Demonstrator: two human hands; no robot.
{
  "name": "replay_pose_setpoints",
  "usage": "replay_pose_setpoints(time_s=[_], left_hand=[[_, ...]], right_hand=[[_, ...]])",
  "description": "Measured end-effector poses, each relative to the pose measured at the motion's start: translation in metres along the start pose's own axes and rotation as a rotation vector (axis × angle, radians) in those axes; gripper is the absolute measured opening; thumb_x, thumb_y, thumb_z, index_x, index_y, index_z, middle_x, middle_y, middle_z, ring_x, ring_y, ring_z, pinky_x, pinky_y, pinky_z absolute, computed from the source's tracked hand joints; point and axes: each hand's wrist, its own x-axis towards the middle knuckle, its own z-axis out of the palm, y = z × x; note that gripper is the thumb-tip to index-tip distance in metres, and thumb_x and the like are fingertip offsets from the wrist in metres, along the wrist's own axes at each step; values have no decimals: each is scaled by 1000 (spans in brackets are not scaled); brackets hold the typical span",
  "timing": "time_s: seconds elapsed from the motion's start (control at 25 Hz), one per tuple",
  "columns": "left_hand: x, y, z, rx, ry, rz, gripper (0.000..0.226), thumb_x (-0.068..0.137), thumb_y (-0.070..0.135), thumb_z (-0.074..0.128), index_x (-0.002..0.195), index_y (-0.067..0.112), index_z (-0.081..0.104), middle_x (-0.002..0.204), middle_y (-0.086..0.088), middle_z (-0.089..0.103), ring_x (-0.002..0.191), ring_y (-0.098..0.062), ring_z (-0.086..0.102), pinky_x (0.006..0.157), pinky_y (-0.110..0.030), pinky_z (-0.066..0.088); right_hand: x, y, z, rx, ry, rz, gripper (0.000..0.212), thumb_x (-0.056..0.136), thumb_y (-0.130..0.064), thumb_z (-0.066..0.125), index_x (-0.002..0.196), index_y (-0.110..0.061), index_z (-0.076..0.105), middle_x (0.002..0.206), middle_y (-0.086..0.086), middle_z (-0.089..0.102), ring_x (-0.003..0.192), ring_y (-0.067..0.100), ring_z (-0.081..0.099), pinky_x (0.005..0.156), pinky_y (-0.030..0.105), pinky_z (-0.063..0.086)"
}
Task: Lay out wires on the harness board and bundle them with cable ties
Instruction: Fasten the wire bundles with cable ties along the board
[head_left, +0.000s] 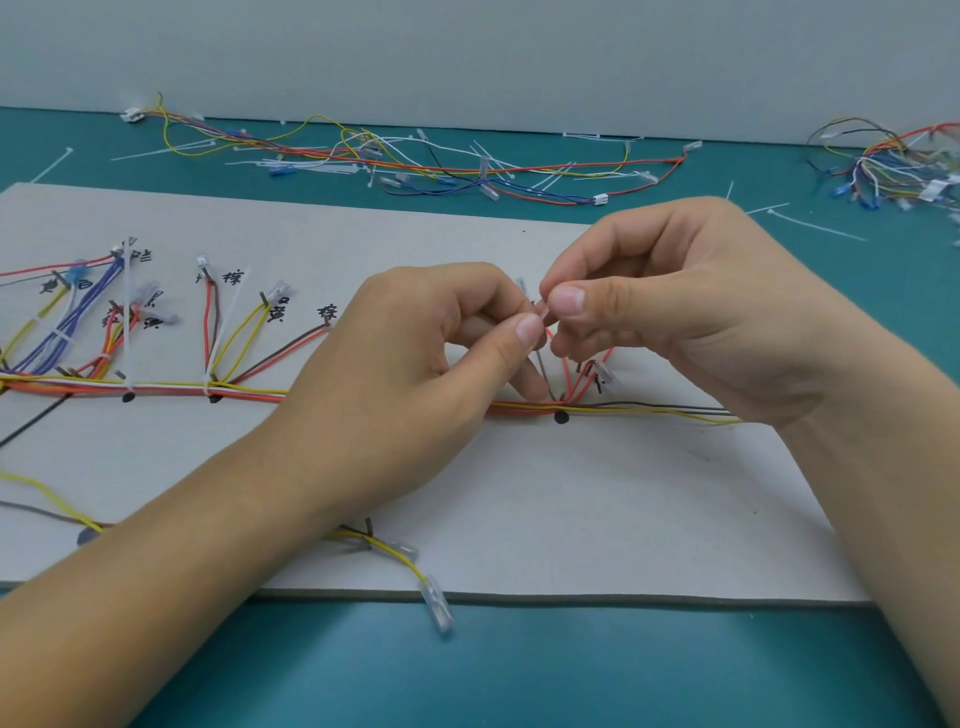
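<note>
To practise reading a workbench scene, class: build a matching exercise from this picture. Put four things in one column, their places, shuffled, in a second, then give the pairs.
Things
1 white tie
2 yellow-wire terminal
3 loose wires
4 blue wire bunch

Places
A on the mat, behind the board
B on the board's left side
C pinched between left hand and right hand
D past the board's front edge, over the mat

Pairs: 1-C, 2-D, 3-A, 4-B
</note>
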Motion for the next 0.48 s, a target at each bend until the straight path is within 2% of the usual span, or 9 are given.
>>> replay_pose_setpoints(time_s=[0.24,0.36,0.48], left_hand=[[1,-1,1,7,38,19,17,101,20,64,86,21,72,73,22,76,68,8,65,68,-6,40],[1,-2,2,-4,42,18,17,101,21,64,85,21,71,73,22,76,69,7,66,66,-5,39],[2,-3,1,-81,56,-2,12,99,22,67,88,21,72,76,16,77,72,1,70,64,-9,43]], right_hand=[[-1,0,0,45,-6,3,21,71,-18,82,88,-8,78,81,12,74,71,22,72,74,37,61],[-1,0,2,64,7,1,19,73,-15,80,89,-5,76,80,13,74,69,22,72,68,34,60],[-2,-2,4,118,45,-2,17,77,-11,75,91,-2,73,83,15,74,70,22,70,60,32,57]])
